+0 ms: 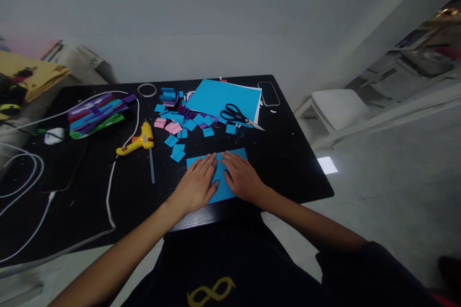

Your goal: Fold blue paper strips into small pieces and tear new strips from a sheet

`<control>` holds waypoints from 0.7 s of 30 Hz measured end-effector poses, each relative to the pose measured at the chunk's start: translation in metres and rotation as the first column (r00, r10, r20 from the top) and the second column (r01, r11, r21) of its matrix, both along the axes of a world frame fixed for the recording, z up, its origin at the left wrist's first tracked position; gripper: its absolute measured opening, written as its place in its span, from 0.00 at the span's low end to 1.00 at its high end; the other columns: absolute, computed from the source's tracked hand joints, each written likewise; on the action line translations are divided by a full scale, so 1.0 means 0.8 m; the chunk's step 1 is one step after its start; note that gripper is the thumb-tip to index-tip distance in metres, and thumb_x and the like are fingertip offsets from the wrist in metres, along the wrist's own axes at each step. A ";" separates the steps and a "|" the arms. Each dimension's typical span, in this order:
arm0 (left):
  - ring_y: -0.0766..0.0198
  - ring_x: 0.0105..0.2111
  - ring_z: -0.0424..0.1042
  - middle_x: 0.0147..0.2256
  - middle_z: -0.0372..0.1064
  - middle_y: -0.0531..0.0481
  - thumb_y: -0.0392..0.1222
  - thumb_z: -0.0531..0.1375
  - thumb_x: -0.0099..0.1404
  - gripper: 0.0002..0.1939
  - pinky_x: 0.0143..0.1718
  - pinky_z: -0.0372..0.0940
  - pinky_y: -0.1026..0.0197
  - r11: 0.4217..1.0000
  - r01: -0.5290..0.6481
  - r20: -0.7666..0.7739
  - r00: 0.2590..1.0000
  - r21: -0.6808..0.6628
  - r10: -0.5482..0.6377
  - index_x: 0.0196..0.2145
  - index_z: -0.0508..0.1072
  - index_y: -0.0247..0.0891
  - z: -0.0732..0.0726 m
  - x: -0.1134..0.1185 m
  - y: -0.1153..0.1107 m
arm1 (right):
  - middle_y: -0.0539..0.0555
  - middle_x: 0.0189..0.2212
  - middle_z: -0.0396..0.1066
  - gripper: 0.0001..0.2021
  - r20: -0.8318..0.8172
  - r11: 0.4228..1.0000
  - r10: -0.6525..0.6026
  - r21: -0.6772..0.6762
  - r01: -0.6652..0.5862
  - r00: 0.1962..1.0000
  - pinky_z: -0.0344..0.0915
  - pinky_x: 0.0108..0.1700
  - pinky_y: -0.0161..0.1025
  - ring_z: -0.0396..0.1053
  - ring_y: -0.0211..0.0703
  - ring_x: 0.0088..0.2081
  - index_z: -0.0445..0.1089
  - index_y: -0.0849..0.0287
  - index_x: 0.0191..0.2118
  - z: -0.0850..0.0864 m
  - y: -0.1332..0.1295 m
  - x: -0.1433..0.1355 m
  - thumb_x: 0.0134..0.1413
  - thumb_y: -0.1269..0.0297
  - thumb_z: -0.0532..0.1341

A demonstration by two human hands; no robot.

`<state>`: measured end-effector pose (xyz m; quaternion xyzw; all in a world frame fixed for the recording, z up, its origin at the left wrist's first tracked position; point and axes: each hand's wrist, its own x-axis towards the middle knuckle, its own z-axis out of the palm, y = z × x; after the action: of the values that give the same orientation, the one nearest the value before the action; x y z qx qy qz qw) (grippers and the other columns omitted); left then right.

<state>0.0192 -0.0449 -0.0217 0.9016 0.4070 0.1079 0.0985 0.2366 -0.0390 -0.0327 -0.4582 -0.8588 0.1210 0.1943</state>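
Observation:
A blue sheet of paper (222, 191) lies flat near the front edge of the black table. My left hand (196, 183) rests palm down on its left part, fingers stretched forward. On the right part lies my right hand (243, 176), also flat, with its fingers pointing up and left. The thumbs are apart, with blue paper showing between them. Beyond the hands, black-handled scissors (239, 117) sit on a larger blue sheet (219, 96) with white paper under it. Small blue cut pieces (177, 153) and pink pieces (174, 128) are scattered behind and left of my left hand.
A yellow glue gun (142, 140) lies left of the pieces, near a grey-blue strip (151, 165). White cables (109, 196) run across the table's left side. Colored strips in a bundle (97, 112) lie at the back left. A phone (269, 94) is at the back right; a white stool (338, 108) stands beyond.

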 end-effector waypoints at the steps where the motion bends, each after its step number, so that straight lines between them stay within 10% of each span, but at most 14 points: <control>1: 0.44 0.71 0.56 0.71 0.55 0.30 0.48 0.52 0.76 0.28 0.69 0.56 0.40 1.000 0.000 -0.006 1.000 0.003 0.000 0.66 0.64 0.27 0.000 0.000 0.001 | 0.65 0.65 0.68 0.19 0.000 1.000 -0.025 0.006 0.025 1.000 0.62 0.69 0.58 0.63 0.56 0.68 0.68 0.66 0.62 0.000 0.002 0.004 0.71 0.68 0.52; 14: 0.38 0.63 0.66 0.64 0.66 0.28 0.52 0.52 0.77 0.32 0.62 0.61 0.39 0.977 -0.173 -0.098 0.978 0.125 0.186 0.67 0.63 0.23 0.001 0.040 -0.002 | 0.62 0.64 0.70 0.18 0.054 0.990 -0.131 0.067 0.128 0.990 0.58 0.70 0.54 0.67 0.52 0.66 0.70 0.64 0.60 0.000 0.006 0.026 0.72 0.67 0.53; 21: 0.40 0.59 0.70 0.59 0.70 0.28 0.56 0.49 0.78 0.35 0.58 0.65 0.43 0.951 -0.261 -0.095 0.956 0.167 0.279 0.66 0.64 0.21 -0.001 0.002 -0.008 | 0.62 0.64 0.69 0.18 0.071 0.991 -0.131 0.024 0.130 0.989 0.56 0.71 0.55 0.66 0.51 0.67 0.70 0.63 0.61 0.005 0.006 0.027 0.73 0.66 0.53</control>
<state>0.0204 -0.0514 -0.0221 0.8472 0.5221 0.0978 -0.0109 0.2582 -0.0340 -0.0284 -0.5156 -0.8347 0.0830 0.1749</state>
